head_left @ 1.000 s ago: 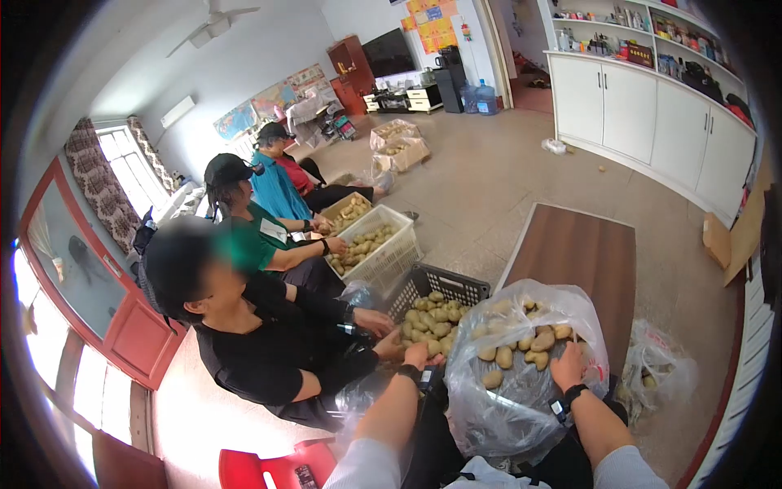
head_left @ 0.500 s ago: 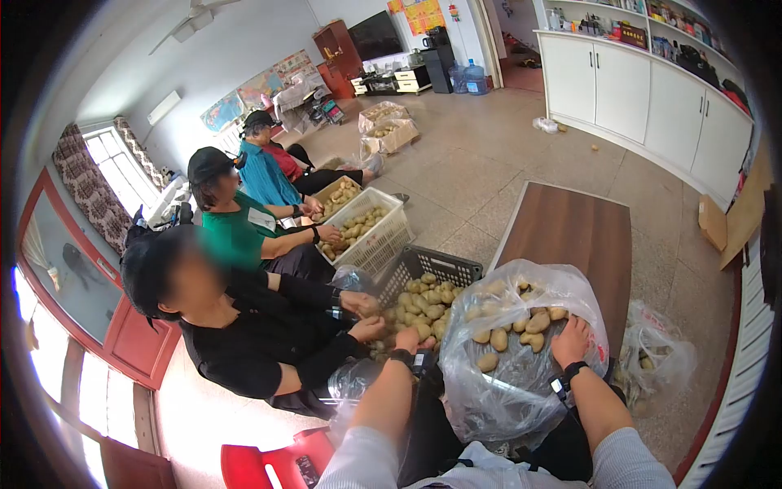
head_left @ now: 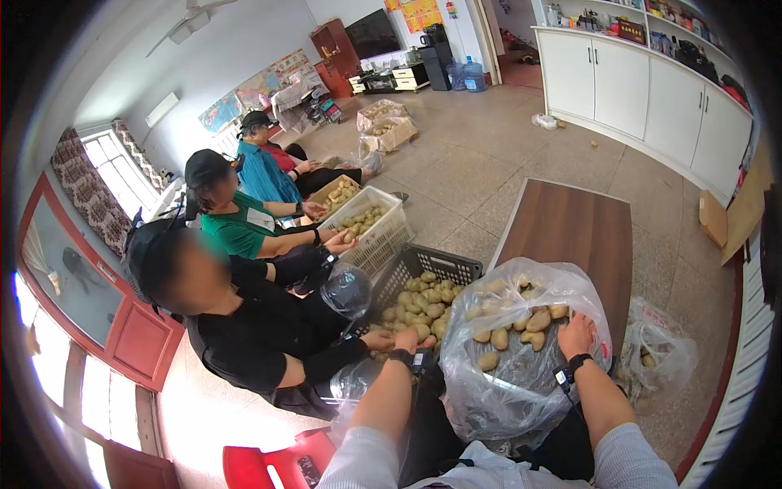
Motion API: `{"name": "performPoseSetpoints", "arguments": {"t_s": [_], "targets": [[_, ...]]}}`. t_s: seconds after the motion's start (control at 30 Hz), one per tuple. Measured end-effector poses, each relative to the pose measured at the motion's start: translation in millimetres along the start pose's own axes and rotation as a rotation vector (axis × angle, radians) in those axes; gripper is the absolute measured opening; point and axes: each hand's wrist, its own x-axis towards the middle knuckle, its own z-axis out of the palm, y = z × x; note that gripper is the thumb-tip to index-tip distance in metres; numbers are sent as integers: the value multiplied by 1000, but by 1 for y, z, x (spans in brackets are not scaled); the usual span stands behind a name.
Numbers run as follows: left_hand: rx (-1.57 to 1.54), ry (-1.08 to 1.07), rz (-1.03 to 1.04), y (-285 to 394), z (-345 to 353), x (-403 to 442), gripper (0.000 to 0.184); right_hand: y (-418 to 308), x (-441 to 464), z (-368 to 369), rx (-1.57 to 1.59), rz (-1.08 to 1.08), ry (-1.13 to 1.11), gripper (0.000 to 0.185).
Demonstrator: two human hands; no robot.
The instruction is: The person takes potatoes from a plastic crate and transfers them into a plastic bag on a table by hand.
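My left hand (head_left: 406, 341) is at the near edge of a dark plastic crate (head_left: 445, 260), against the potatoes (head_left: 422, 298) heaped in it. The back of the hand hides most of its fingers, so its grip cannot be made out. To the right, a large clear plastic bag (head_left: 521, 407) stands with its mouth open, with several potatoes (head_left: 535, 320) inside. My right hand (head_left: 577, 337) is at the bag's right side, fingers closed on the plastic. Both wrists wear dark bands with small devices.
A co-worker in black (head_left: 269, 334) sits close on my left, one hand near mine at the crate. Other people sit beyond, beside a white crate (head_left: 383, 236) of potatoes. A brown table (head_left: 570, 224) stands behind the bag; another plastic bag (head_left: 658, 346) lies right. A red stool (head_left: 252, 464) is lower left.
My right hand has shifted slightly down and right along the bag. The nearest co-worker's one arm has swung away toward the white crate. My left hand stays nearly where it was.
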Motion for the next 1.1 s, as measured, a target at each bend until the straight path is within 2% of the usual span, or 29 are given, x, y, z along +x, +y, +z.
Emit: {"name": "performPoseSetpoints", "arguments": {"t_s": [0.1,0.23,0.33,0.4,0.5,0.7,0.83,1.0,1.1], "targets": [[-1,-14,10,1,-2,-2,32,4,2,3,-63,-32,24,37],[6,-22,20,2,-5,-3,30,6,10,5,-16,19,-17,36],[15,-25,25,2,-6,-5,29,8,14,0,-14,30,-26,38],[22,-26,28,1,-5,-6,28,10,18,-3,157,74,-139,48],[37,-23,31,0,-5,-6,26,15,21,2,137,52,-142,49],[51,-22,37,0,-5,-7,23,24,18,12,69,-17,-9,46],[72,-22,39,-3,-7,-7,22,22,15,11,-4,22,-50,42],[151,-8,58,-7,-6,1,19,28,15,16,92,8,-64,45],[263,-12,84,-15,5,2,17,28,10,16,63,-18,-25,37]]}}
